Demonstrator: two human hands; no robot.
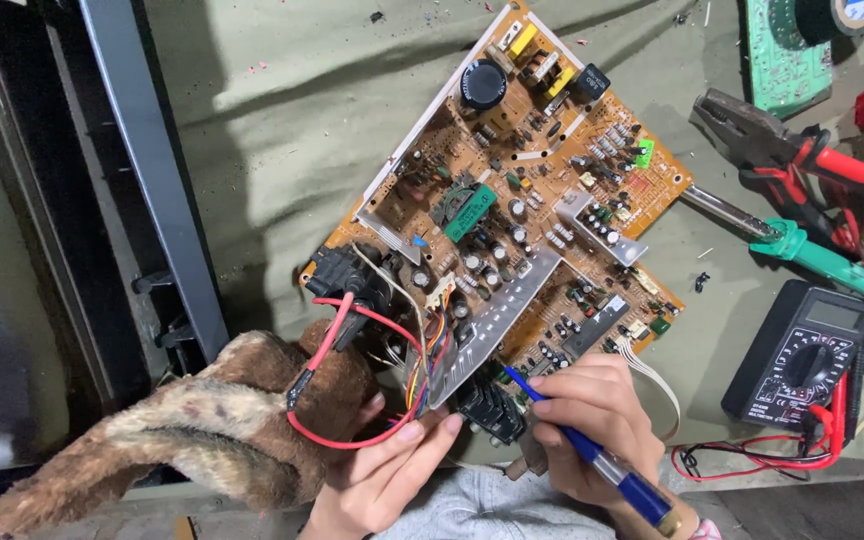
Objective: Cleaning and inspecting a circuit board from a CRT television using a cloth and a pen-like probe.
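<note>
A large brown circuit board (pixel 512 190) crowded with components lies tilted on a grey-green cloth (pixel 282 120). My left hand (pixel 387 470) grips the board's near edge, by the red wire (pixel 352 430) and a bundle of coloured wires. In my right hand (pixel 592 425) is a blue tool (pixel 602 465) held like a pen, its tip touching the board near the bottom edge. A metal heat sink strip (pixel 497 320) runs across the board just above both hands.
Red-handled pliers (pixel 802 150) and a green-handled soldering iron (pixel 812 250) lie at the right. A black multimeter (pixel 802 355) with red leads sits lower right. A furry brown fabric (pixel 192 430) lies at lower left. A dark frame (pixel 142 170) stands along the left.
</note>
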